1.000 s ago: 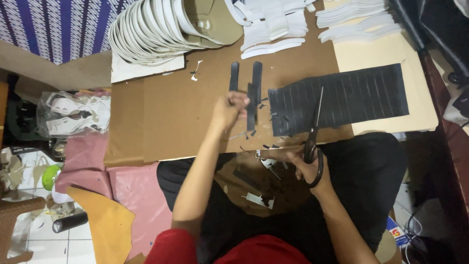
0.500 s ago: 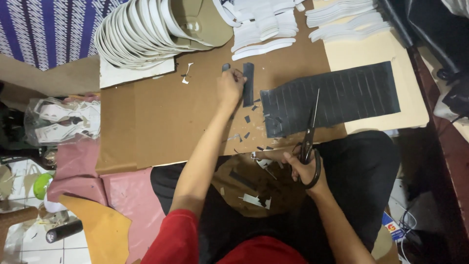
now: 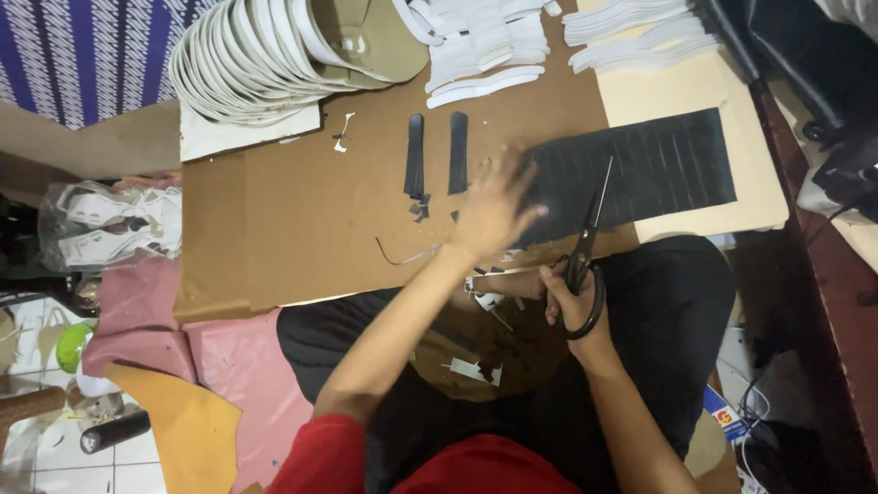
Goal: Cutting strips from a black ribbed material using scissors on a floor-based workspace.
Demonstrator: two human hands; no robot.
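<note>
My right hand (image 3: 574, 302) grips the black handles of a pair of scissors (image 3: 585, 252), blades pointing up over a black sheet (image 3: 658, 169) marked with parallel cut lines. My left hand (image 3: 494, 206), blurred and with fingers spread, hovers over the sheet's left edge and holds nothing. Two cut black strips (image 3: 435, 154) lie side by side on the brown cardboard board (image 3: 302, 229), left of that hand. Small black offcuts (image 3: 419, 209) lie below the strips.
A fanned stack of white sole-shaped pieces (image 3: 256, 59) sits at the board's far left, more white cut pieces (image 3: 485, 55) and strips (image 3: 631, 32) at the back. A clear bag of pieces (image 3: 110, 224), pink and yellow sheets (image 3: 174, 402) lie left. Scraps rest in my lap.
My left hand has set a second black strip beside the first and swung right toward the black sheet. The right hand with the scissors has stayed put.
</note>
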